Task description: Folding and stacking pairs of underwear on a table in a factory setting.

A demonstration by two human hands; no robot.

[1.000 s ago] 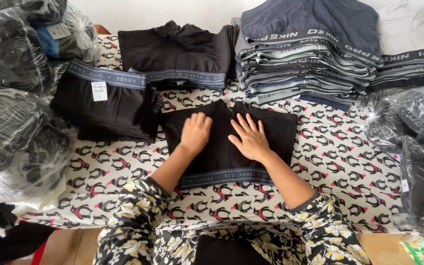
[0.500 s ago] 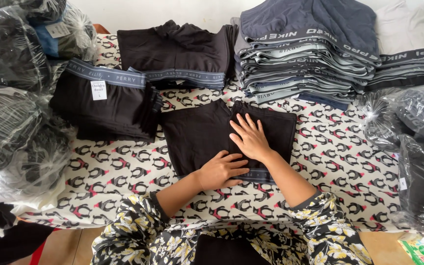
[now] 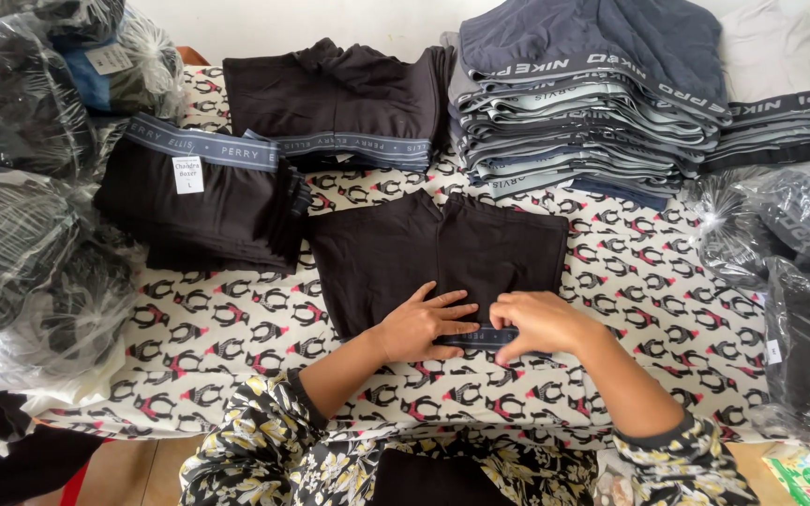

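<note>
A pair of black boxer shorts (image 3: pixel 424 248) lies flat on the patterned cloth (image 3: pixel 208 328), waistband toward me. My left hand (image 3: pixel 424 326) rests palm down on the waistband, fingers spread. Beside it, my right hand (image 3: pixel 534 320) presses on the same dark waistband (image 3: pixel 491 337), fingers curled over its edge. Whether the right hand pinches the band is hard to tell.
A black folded stack with a paper tag (image 3: pixel 194 201) sits at left, another black pile (image 3: pixel 339 103) behind. A tall stack of grey and blue shorts (image 3: pixel 592 103) stands at back right. Clear plastic bags of garments (image 3: pixel 30 244) crowd the left edge, with more bagged garments (image 3: pixel 789 281) along the right.
Both hands slid from the middle of the shorts down toward me onto the waistband. The left went first, the right followed.
</note>
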